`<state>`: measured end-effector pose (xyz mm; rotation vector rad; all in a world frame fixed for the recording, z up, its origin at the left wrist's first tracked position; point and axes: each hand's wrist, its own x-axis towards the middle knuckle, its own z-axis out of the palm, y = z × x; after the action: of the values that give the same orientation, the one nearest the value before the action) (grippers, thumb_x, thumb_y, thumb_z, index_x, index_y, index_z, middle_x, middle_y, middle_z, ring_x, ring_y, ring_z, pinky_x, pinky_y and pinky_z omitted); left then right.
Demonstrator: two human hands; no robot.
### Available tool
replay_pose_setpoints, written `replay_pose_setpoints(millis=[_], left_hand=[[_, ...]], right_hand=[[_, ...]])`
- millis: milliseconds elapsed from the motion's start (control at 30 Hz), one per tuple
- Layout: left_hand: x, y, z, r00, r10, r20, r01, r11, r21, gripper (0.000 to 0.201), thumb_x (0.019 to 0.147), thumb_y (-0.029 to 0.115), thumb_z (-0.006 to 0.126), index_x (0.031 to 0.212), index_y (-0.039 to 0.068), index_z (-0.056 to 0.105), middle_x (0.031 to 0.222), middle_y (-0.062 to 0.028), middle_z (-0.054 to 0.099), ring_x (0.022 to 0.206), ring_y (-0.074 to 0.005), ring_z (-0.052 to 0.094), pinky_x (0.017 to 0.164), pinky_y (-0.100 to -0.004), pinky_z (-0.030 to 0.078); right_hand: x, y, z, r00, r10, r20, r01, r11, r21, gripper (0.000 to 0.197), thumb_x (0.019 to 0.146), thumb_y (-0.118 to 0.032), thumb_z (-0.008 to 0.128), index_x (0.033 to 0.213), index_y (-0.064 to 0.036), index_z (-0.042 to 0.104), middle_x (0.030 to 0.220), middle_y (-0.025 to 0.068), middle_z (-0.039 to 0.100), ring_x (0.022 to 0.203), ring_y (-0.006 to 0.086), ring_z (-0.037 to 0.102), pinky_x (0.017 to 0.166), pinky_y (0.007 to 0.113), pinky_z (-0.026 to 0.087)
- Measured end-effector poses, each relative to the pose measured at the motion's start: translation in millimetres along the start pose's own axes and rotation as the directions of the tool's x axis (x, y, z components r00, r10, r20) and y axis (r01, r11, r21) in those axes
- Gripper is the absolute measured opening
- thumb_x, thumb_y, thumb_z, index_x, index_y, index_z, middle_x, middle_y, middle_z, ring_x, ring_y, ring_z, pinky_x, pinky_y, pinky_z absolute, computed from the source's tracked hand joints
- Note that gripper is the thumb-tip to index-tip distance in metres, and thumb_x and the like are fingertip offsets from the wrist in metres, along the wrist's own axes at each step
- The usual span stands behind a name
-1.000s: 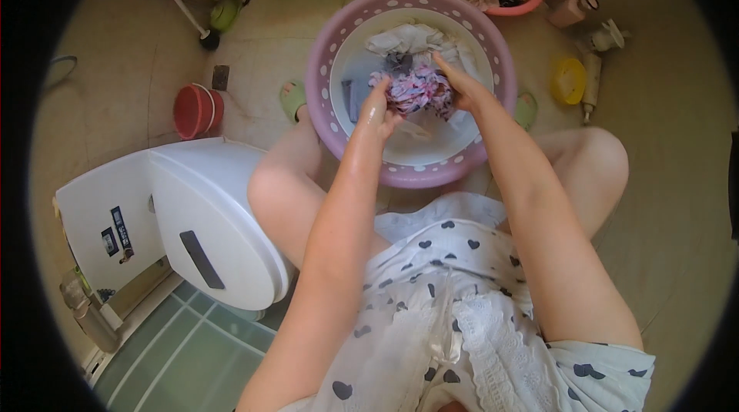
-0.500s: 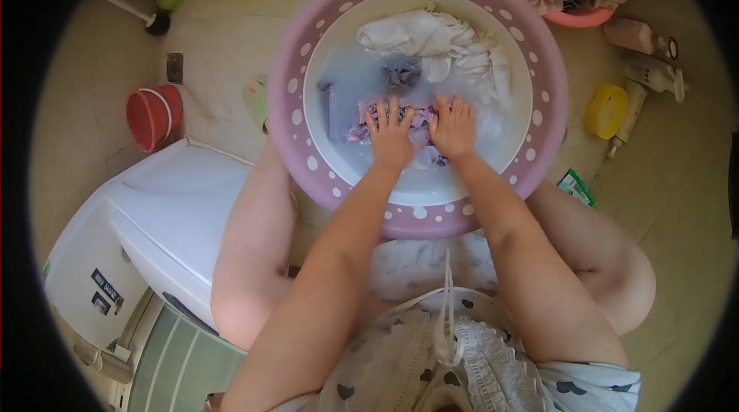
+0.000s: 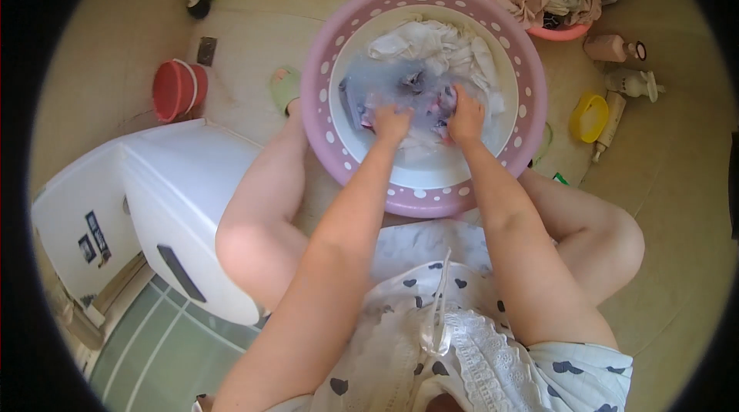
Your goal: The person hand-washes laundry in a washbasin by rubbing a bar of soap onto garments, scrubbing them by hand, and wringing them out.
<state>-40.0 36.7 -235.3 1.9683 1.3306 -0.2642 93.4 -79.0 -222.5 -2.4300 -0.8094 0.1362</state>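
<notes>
Head view: left hand (image 3: 391, 123) sunk in cloudy water, fingers partly hidden, grip cannot be told. Right hand (image 3: 466, 115) touching patterned cloth (image 3: 443, 102) just left of it, clasped or not unclear. White cloth (image 3: 419, 41) beyond both hands; purple basin (image 3: 315, 96) around them.

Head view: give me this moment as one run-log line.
left hand: partly in cloudy water, grip unclear | right hand: against patterned cloth, grip unclear | purple basin: white cloth toward far side
</notes>
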Motion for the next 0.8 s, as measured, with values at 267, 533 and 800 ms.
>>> replay_pose_setpoints(millis=[267,533,800], left_hand=[[-111,105,-80,0.751,-0.279,0.598,0.660,0.315,-0.682,0.074,0.079,0.061,0.046,0.129,0.006,0.038,0.123,-0.0220,0.046,0.120,-0.0297,0.038,0.093,-0.0536,0.032],[-125,121,-125,0.811,0.293,0.505,0.583,-0.336,-0.740,0.083,0.074,0.072,0.023,0.119,0.006,0.045,0.115,-0.0143,0.051,0.107,-0.0306,0.048,0.092,-0.0480,0.036],[-125,108,-135,0.789,0.341,0.510,0.527,0.047,-0.848,0.054,0.081,0.053,0.047,0.108,0.007,0.054,0.102,-0.0070,0.059,0.094,-0.0229,0.057,0.084,-0.0388,0.045]], right_hand=[[16,-70,-103,0.947,-0.085,0.310,-0.002,0.963,0.269,0.041,0.063,0.003,0.054,0.102,-0.0079,0.058,0.089,0.0153,0.061,0.082,0.0369,0.059,0.073,0.039,0.047],[-32,-167,-240,0.783,-0.524,0.337,0.286,0.783,0.552,0.033,0.061,0.013,0.046,0.089,-0.0023,0.055,0.082,0.0106,0.057,0.075,0.0236,0.056,0.071,0.029,0.045],[-7,-172,-313,0.375,-0.633,0.677,-0.178,0.667,0.723,0.038,0.060,0.015,0.045,0.093,-0.0018,0.054,0.093,0.0052,0.052,0.090,0.0133,0.053,0.078,0.026,0.044]])
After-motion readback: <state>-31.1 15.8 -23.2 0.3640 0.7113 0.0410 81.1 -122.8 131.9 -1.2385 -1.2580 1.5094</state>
